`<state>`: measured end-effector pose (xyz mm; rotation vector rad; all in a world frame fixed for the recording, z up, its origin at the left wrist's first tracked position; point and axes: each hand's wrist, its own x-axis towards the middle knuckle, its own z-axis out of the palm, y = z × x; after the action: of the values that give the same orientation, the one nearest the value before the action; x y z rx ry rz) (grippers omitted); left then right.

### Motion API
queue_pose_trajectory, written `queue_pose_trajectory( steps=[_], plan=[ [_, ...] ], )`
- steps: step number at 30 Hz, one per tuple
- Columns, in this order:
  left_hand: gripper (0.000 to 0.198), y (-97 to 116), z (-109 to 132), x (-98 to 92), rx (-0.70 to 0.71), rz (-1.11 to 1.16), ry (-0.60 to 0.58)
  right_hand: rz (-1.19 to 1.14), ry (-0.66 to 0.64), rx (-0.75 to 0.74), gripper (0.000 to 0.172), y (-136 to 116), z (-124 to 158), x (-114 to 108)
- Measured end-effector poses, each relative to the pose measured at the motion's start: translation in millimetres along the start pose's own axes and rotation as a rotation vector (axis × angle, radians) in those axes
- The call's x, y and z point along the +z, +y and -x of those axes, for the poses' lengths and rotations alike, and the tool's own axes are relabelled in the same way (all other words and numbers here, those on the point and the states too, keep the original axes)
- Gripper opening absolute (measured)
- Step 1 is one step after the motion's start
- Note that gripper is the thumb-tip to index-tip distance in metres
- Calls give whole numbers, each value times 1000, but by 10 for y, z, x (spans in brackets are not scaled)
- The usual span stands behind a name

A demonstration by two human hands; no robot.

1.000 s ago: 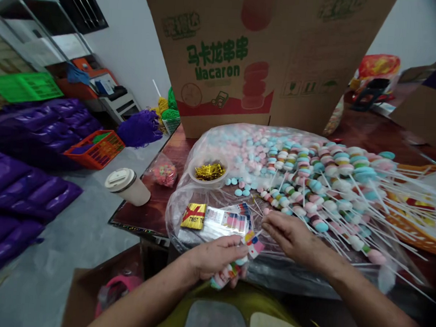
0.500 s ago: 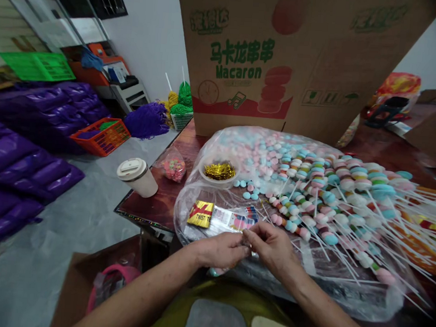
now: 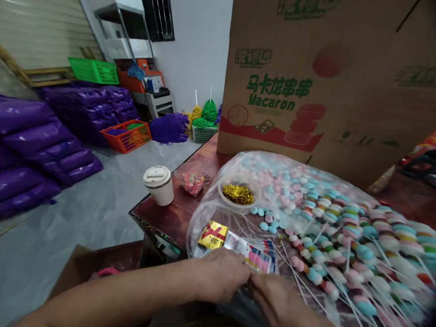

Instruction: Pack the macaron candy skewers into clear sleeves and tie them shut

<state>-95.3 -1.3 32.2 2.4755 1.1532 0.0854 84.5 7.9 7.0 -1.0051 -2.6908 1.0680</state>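
Observation:
My left hand and my right hand meet at the near edge of the table, knuckles up, fingers curled under and pinched together. What they pinch is hidden beneath them. Just beyond my left hand lie a stack of printed clear bags and a yellow and red twist-tie packet. To the right spreads a heap of pastel candy skewers on a clear plastic sheet. A small bowl of gold twist ties sits behind the bags.
A big "Macaron" carton stands at the back of the table. A lidded paper cup and a small bag of sweets sit at the table's left edge. Purple sacks and an orange basket lie on the floor at left.
The view has swung up and left. My hands came together from apart, then sank to the near table edge; the bagged skewer seen in my left hand is now hidden.

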Motion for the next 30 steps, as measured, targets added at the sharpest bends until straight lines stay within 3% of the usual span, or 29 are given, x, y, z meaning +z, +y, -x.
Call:
queue_pose_trajectory(
  steps=[2,4,6,8,10,14,17,23,27,30],
  plan=[
    [17,-85,122,-9,102,-161,203,-448,-181,198,23,-88,-135,-130],
    [24,-182,240,13,123,-134,371,-581,-313,248,26,-132,-374,-369],
    [27,-273,319,84,-17,76,555,-348,-288,161,29,-104,-741,-663],
    [25,-341,347,205,-278,423,740,-39,-67,187,34,-3,-1194,-915],
    [26,-385,338,357,-511,801,837,81,11,236,29,137,-1635,-1046],
    [33,-456,353,559,-678,1369,915,280,57,328,30,392,-2163,-1010],
    [36,-493,433,501,-738,1508,963,352,26,382,30,495,-2243,-1010],
    [40,-424,351,183,-745,1631,808,292,29,476,28,516,-1969,-1201],
    [38,-381,131,95,-667,1779,722,178,87,512,29,506,-1690,-1159],
    [38,-351,-3,63,-623,1834,711,101,156,531,29,518,-1669,-1120]
  ],
)
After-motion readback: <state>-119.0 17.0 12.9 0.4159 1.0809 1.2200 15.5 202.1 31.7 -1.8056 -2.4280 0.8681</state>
